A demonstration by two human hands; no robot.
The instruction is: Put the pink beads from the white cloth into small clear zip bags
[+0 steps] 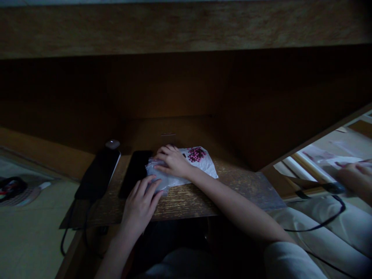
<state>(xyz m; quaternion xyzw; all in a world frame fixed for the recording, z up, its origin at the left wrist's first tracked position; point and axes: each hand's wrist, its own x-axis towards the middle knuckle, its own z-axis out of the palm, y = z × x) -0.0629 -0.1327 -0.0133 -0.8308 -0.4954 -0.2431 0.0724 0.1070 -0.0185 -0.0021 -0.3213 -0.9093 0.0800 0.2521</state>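
A small clear zip bag (pixel 163 179) lies on the worn wooden board in front of me. My left hand (pixel 141 199) rests at its near left side, fingers spread and fingertips on the plastic. From the right, my right hand (pixel 173 162) reaches across, its fingers curved over the bag's upper edge and its thumb on the film. Partly beneath the bag and my right forearm is a crumpled white sheet or pouch (pixel 207 164). A cluster of pink and dark purple bead-like dots (pixel 196 154) shows on it; whether loose or printed I cannot tell.
A flat black device (pixel 134 172) lies left of the bag. Farther left are a black phone-like slab (pixel 99 174) with cables and a small rounded object (pixel 112 144) with a light. Dark cubby walls enclose the board. At right, another person's hand (pixel 356 176) is blurred.
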